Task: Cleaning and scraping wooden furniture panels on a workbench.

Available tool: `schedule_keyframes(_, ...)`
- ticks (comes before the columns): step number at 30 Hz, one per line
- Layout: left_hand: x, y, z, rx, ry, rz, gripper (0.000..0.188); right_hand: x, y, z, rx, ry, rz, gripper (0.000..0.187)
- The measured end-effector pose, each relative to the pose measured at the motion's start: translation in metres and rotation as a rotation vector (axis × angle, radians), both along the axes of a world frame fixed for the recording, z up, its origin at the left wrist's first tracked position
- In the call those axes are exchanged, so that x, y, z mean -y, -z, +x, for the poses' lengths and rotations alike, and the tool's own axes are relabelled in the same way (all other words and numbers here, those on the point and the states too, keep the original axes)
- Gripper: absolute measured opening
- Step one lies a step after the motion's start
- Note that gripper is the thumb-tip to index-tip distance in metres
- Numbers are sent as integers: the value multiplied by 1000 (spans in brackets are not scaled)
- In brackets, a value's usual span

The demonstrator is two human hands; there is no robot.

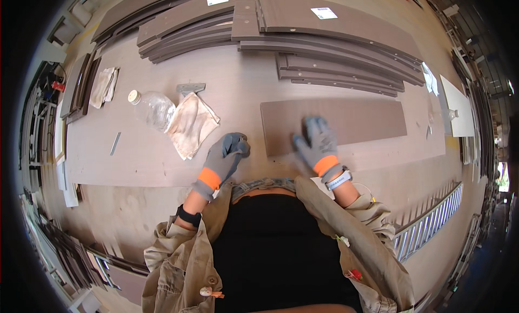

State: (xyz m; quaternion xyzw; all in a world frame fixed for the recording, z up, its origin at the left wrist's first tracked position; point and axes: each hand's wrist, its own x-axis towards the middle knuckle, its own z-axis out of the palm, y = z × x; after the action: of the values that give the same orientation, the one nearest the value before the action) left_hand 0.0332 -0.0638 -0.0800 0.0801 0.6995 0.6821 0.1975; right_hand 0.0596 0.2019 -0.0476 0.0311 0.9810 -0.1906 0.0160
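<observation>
A flat brown rectangular panel (357,124) lies on the worktable, right of the middle. My right hand (319,145), in a grey glove with an orange cuff, rests on the panel's near left part with fingers apart; motion blurs it a little. My left hand (230,152), gloved the same way, is closed just above the table's near edge, left of the panel and apart from it. Its curled fingers hide whatever may be inside. Beyond it lies a stained cream cloth (192,126), partly against a clear plastic bottle (157,112) lying on its side.
Stacks of brown panels (335,21) with white labels fill the table's (108,161) far side. A small metal piece (191,88) lies beyond the cloth, and a thin strip (115,143) at the left. Another folded cloth (104,87) lies far left. A metal rack (430,221) stands lower right.
</observation>
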Motion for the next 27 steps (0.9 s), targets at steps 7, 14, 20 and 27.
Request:
schedule_keyframes(7, -36, 31, -67, -110, 159, -197, 15, -10, 15, 31, 372, 29, -259, 42)
schedule_keyframes(14, -91, 11, -107, -429, 457, -605, 21, -20, 43, 52, 350, 794, -1877, 40)
schedule_keyframes(20, -95, 10, -71, -642, 470, -645, 24, -19, 52, 78, 117, 848, -1915, 45)
schedule_keyframes(27, -111, 3, -65, -520, 530, -793, 31, -12, 64, 93, 119, 822, -2099, 39)
